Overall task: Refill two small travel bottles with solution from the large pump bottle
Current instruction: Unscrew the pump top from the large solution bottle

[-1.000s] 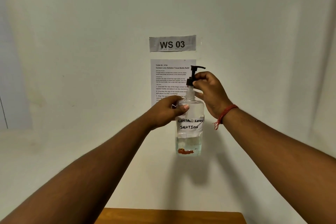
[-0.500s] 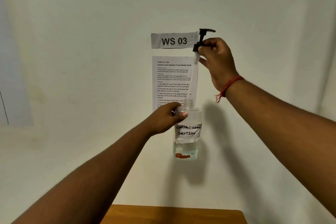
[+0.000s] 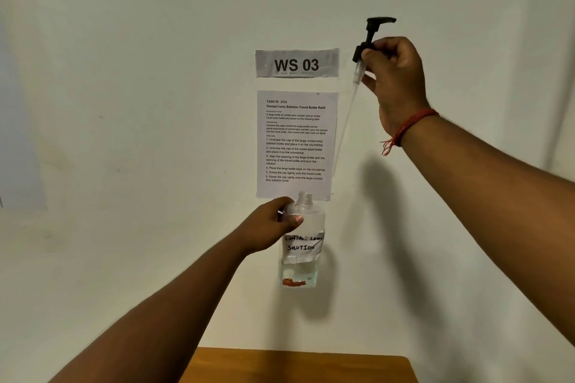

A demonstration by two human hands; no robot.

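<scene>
Left hand wraps the large pump bottle at its shoulder, held upright above the desk so nothing spills. Right hand pinches the pump head, dip tube raised clear of the open neck. Travel bottles not in view.

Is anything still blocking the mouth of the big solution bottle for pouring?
Nothing visible does. The pump head is lifted clear in the right hand, its dip tube hanging outside and above the open neck. The left hand grips the solution bottle below it.
</scene>
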